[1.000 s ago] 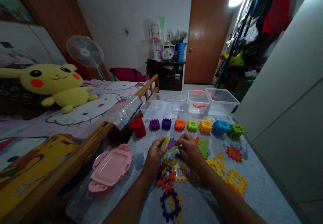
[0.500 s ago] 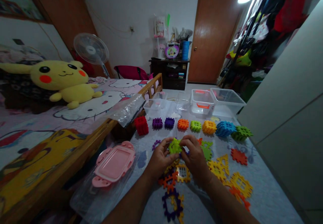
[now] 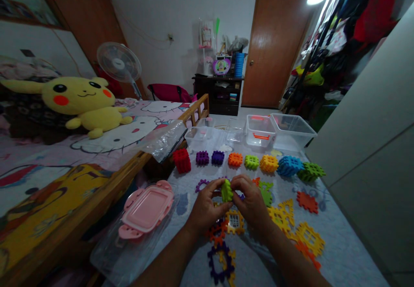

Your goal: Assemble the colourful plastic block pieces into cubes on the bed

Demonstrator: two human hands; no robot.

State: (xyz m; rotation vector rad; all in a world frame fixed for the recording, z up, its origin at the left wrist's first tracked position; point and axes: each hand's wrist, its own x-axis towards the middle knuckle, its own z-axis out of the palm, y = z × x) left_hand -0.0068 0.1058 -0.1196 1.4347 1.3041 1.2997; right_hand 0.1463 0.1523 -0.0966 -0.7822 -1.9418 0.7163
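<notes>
Between my two hands is a small stack of lime-green plastic building blocks (image 3: 227, 191), held above the table and turned edge-on. My left hand (image 3: 207, 205) grips it from the left with thumb and fingers. On the other side my right hand (image 3: 250, 201) pinches its right edge. Beneath them lie loose interlocking pieces: a yellow window piece (image 3: 235, 222), an orange piece (image 3: 216, 234) and a dark purple ring piece (image 3: 221, 263). A row of sorted block stacks stands beyond, with a lime-green stack (image 3: 251, 162) and an orange stack (image 3: 235, 160) among them.
Clear plastic bins (image 3: 258, 136) stand at the table's far end. Yellow pieces (image 3: 308, 237) and a red-orange piece (image 3: 307, 202) lie to the right. A pink lid (image 3: 148, 209) rests at the left, beside the bed's wooden rail (image 3: 119, 181).
The lime-green blocks have turned in my fingers, from showing their flat face to showing their narrow side. Both hands stay in nearly the same place.
</notes>
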